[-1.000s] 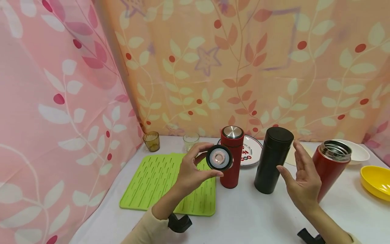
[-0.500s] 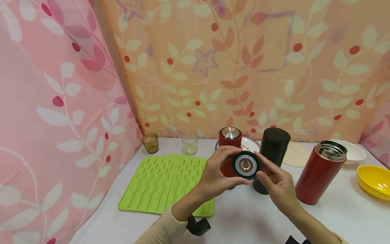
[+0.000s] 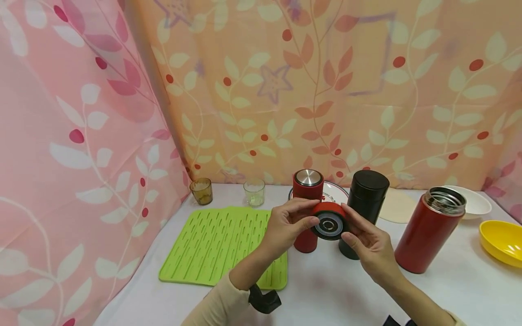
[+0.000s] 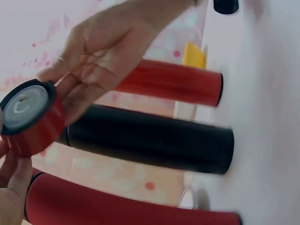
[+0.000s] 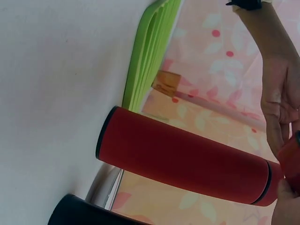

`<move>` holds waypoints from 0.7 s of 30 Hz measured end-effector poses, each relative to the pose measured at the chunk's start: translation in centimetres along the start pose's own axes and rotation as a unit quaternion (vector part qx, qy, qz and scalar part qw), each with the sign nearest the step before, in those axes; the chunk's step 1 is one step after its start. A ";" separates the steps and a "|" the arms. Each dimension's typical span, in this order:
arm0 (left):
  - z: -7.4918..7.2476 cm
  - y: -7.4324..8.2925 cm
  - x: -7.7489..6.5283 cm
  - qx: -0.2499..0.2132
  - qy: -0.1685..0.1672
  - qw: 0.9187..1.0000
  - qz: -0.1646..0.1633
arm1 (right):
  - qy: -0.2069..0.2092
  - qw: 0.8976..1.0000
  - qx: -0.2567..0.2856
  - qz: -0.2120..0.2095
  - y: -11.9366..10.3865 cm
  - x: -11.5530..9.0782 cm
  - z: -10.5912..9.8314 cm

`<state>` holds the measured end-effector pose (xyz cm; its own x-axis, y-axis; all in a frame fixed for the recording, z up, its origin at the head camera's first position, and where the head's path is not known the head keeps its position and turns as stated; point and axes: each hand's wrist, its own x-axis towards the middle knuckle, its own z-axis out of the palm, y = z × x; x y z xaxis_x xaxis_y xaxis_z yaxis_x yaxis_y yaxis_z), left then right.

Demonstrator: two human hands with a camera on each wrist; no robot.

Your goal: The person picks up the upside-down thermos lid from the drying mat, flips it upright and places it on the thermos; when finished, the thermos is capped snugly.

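Both hands hold a red flask lid (image 3: 329, 208) in mid-air. Its pale, ringed underside faces the head camera, tilted downward. My left hand (image 3: 281, 228) pinches it from the left, with the thumb at the rim. On the right side, my right hand (image 3: 369, 246) grips the edge between fingers and thumb. Behind the lid stand a slim red flask (image 3: 306, 242) with a steel-topped cap and a black flask (image 3: 369, 192). A wider red flask (image 3: 428, 237) stands uncapped at the right, its steel mouth showing. The left wrist view shows the lid (image 4: 44, 129) close up.
A green ridged mat (image 3: 220, 246) lies left of the flasks. At the back are an amber glass (image 3: 201, 191), a clear glass (image 3: 254, 194), a patterned plate (image 3: 336, 192) and a beige disc (image 3: 394, 206). Rightward sit a white bowl (image 3: 475, 203) and a yellow bowl (image 3: 503, 242).
The left hand has carried the lid rightward, and the right hand has moved in and taken its other side. Since half a second ago the lid has tipped, bringing its red side into view.
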<state>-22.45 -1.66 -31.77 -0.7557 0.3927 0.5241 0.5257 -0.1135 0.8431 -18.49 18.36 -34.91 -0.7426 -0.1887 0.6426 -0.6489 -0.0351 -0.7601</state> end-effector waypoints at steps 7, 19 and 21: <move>-0.1 -0.2 0.1 -0.005 0.010 0.997 0.076 | -0.004 0.999 0.018 0.047 -0.1 0.2 -0.1; 0.7 -0.9 -0.2 -0.008 -0.017 0.991 0.130 | 0.028 0.984 0.118 0.128 -0.8 0.1 0.4; 0.9 -0.9 -0.2 -0.035 -0.014 0.993 0.114 | 0.040 0.991 0.084 0.100 -0.8 -0.1 0.5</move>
<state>-22.42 -0.83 -32.81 -0.6090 0.3750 0.6989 0.6518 -0.2656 0.7104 -17.86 17.86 -34.41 -0.8689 -0.1308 0.4774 -0.4551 -0.1682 -0.8744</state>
